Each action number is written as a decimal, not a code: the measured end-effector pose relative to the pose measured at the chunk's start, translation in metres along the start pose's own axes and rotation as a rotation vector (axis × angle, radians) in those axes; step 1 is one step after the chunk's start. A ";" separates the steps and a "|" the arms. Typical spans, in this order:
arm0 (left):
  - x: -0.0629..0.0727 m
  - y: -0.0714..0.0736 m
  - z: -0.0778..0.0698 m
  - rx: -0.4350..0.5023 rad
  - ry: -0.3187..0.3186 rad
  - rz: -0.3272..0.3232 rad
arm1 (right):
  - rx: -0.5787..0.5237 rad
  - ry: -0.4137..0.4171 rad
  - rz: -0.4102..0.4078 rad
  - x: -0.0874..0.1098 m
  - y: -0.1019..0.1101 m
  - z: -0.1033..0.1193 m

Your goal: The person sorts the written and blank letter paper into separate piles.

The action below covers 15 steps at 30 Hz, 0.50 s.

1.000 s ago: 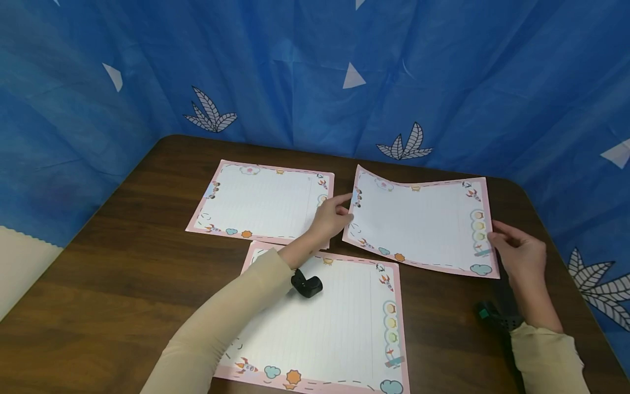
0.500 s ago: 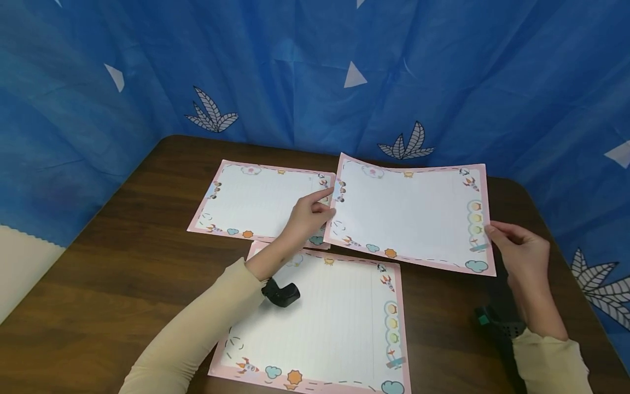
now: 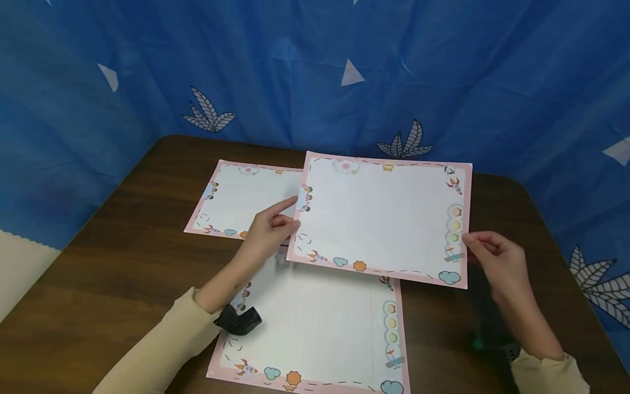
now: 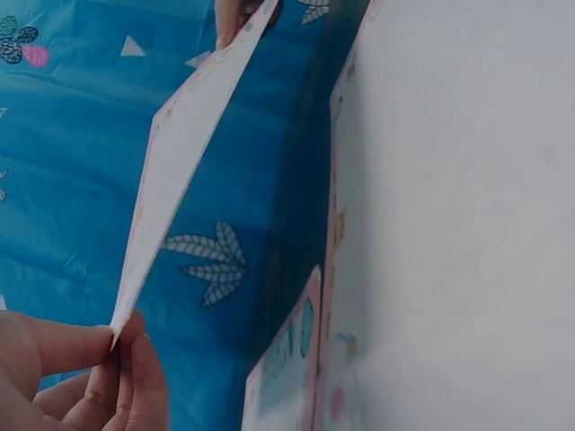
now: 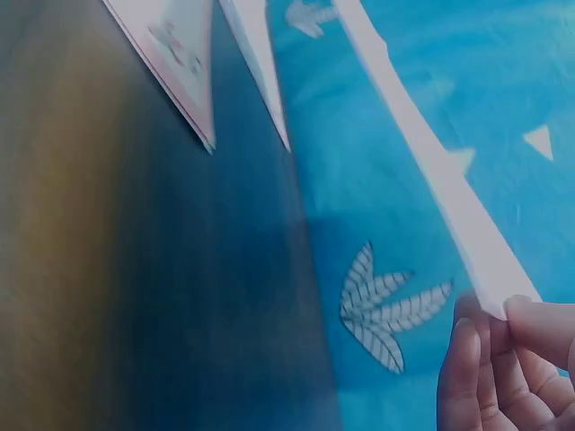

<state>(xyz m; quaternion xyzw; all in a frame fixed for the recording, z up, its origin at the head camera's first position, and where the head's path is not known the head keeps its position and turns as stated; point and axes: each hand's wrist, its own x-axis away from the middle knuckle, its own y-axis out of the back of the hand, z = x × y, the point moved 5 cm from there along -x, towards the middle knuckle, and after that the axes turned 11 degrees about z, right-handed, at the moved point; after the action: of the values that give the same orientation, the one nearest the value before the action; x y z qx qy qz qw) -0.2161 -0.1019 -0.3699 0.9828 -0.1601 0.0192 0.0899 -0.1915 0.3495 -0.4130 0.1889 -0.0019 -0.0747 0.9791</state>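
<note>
A sheet of paper (image 3: pixel 379 219) with a pink cartoon border is held up off the table between both hands. My left hand (image 3: pixel 268 230) pinches its left edge between thumb and fingers. At the opposite edge, my right hand (image 3: pixel 499 262) pinches it near the lower right. Both wrist views show the sheet nearly edge-on, the left thumb (image 4: pixel 76 346) and right thumb (image 5: pixel 544 328) pressing on it. Below lies a matching lined sheet (image 3: pixel 315 328), its top partly hidden. Behind my left hand another such sheet (image 3: pixel 246 200) lies flat, its right part covered by the raised one.
The dark wooden table (image 3: pixel 98 284) has rounded back corners. A blue curtain (image 3: pixel 275 71) with leaf and triangle prints hangs right behind it. A black camera mount (image 3: pixel 238 320) on the left wrist hangs over the near sheet.
Both hands have lifted the sheet and carried it left and nearer, so it now overlaps the other two sheets in the head view. Its earlier curl has flattened.
</note>
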 end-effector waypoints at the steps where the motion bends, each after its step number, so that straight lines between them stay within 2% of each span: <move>1: 0.005 0.004 0.002 0.001 0.009 -0.003 | 0.015 0.002 0.025 0.002 -0.005 0.001; 4: 0.020 0.014 0.009 0.004 0.026 -0.007 | 0.055 0.036 0.079 0.015 -0.022 0.016; 10: 0.050 0.032 0.024 0.023 0.067 -0.027 | 0.073 0.128 0.196 0.051 -0.059 0.069; 15: 0.074 0.042 0.035 0.010 0.094 -0.047 | 0.059 0.160 0.270 0.066 -0.077 0.076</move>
<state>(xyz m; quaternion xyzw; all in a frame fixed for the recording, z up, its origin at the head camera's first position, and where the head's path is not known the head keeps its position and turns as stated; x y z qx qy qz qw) -0.1589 -0.1706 -0.3917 0.9848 -0.1323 0.0638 0.0926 -0.1400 0.2413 -0.3726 0.2208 0.0485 0.0728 0.9714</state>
